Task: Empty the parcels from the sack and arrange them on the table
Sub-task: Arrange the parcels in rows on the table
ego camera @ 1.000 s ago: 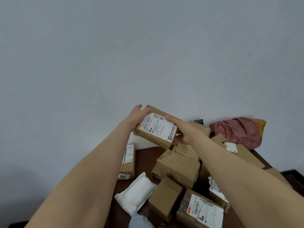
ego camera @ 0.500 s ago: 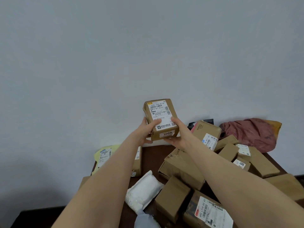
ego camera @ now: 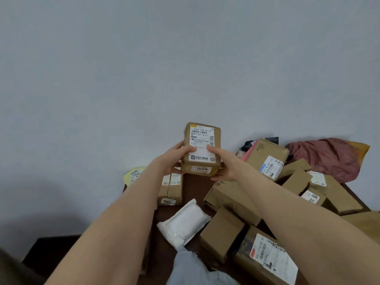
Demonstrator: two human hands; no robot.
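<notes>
The labelled brown parcel (ego camera: 202, 150) stands upright above the dark table (ego camera: 193, 186), in front of the wall. The left hand (ego camera: 174, 159) and the right hand (ego camera: 223, 164) close on its two sides, thumbs on the label. Right of the right hand, cardboard boxes (ego camera: 265, 159) lie piled before a red sack (ego camera: 329, 157). Under the hands lies a white padded packet (ego camera: 185, 221); another box (ego camera: 170, 190) lies below the left hand.

A plain, pale grey-blue wall (ego camera: 185, 58) is seen across most of the view, evenly and softly lit. A dark brown wooden table (ego camera: 193, 186) is set against it. A darker shadowed area (ego camera: 47, 212) is cast low at the left.
</notes>
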